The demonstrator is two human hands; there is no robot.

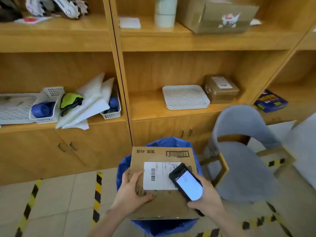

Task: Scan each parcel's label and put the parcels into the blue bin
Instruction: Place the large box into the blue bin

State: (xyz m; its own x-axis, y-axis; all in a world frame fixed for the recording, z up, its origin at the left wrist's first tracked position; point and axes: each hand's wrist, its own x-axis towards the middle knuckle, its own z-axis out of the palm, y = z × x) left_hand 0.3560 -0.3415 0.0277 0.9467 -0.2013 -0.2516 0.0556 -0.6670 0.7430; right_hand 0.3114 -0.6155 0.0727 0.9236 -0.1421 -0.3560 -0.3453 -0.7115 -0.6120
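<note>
Over blue bin (121, 169), L hand (135, 187) grips parcel (153, 157) edge; R hand (209, 198) grips scanner (187, 183).

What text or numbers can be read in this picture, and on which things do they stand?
"45", upside down, beside blurred characters, on the cardboard parcel.
White label: barcode, print too small.
Scanner: screen blurred.
Purple box: lettering blurred.
Small shelf parcel: label too small.
</note>
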